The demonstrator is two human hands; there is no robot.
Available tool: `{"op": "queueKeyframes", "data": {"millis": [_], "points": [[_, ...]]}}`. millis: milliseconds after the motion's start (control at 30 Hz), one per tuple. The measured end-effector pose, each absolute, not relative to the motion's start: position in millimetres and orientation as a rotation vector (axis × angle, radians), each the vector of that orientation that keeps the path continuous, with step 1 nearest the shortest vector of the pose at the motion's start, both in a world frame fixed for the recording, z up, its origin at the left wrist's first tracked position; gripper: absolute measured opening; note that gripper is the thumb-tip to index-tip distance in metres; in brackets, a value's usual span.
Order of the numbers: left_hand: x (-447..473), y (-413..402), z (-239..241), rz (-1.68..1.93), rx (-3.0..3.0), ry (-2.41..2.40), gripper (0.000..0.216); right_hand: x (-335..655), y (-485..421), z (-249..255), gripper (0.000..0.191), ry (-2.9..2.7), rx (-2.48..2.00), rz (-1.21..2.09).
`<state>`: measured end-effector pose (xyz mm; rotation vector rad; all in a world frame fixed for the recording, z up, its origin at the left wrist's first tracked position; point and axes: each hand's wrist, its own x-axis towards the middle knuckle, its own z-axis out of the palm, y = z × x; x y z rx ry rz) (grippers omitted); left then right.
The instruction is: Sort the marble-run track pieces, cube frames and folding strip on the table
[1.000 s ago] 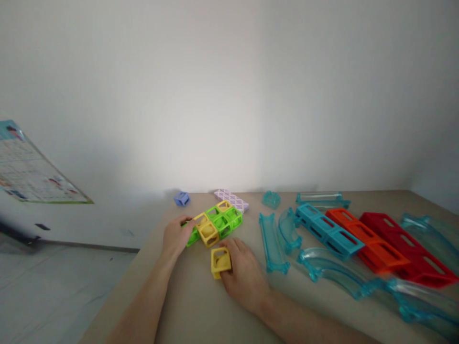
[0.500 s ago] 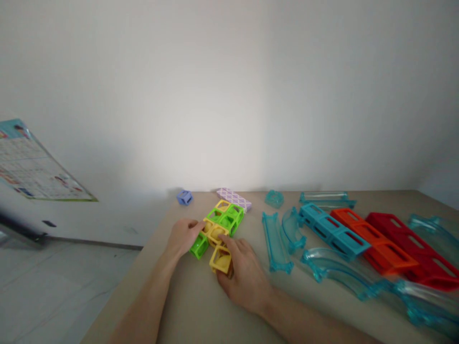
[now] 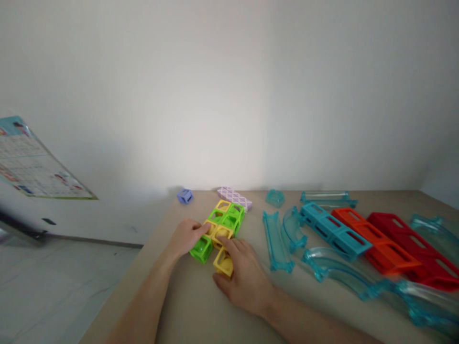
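Observation:
Several open-framed green cubes (image 3: 230, 220) and yellow cubes (image 3: 222, 234) lie joined in a cluster on the table. My left hand (image 3: 184, 236) is closed on the cluster's left side, its fingertips at a yellow cube just above the nearest green cube (image 3: 201, 249). Closer to me, a single yellow cube (image 3: 224, 263) stands at the cluster's near right corner. My right hand (image 3: 247, 277) is closed around it, thumb on the near side and fingers over its right side, partly hiding it. A fingertip rests on the neighbouring yellow cube.
Transparent teal track pieces (image 3: 278, 243) lie to the right, beside blue (image 3: 333, 229), orange (image 3: 375, 241) and red (image 3: 412, 248) block columns. Toward the wall are a patterned lilac bar (image 3: 234, 197), a purple cube (image 3: 185, 196) and a small teal piece (image 3: 275, 198).
The single yellow cube has shifted slightly right in my right hand and sits less tilted. My right thumb has slid a little left along its near side. My left hand stays on the cluster.

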<state>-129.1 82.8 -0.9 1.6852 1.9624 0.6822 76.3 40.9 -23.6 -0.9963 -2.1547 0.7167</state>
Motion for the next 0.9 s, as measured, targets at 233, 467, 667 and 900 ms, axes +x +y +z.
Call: {"op": "queueKeyframes", "data": {"millis": [233, 467, 667, 900], "points": [[-127.9, 85.9, -6.9, 0.705, 1.682, 2.019, 0.048, 72.8, 45.7, -25.6, 0.054, -2.123, -0.998, 0.768], [-150.2, 94.3, -11.3, 0.789, 1.63, 2.204, 0.047, 77.4, 33.4, -22.5, 0.048, -2.126, -0.914, 0.85], [-156.1, 93.8, -10.4, 0.794, 1.626, 2.213, 0.044, 75.7, 26.8, -23.2, 0.054, -2.1, -0.822, 0.874], [-158.9, 90.0, -7.6, 0.971, 1.565, 2.332, 0.034, 76.9, 32.0, -19.8, 0.051, -1.973, -0.844, 0.814]]}}
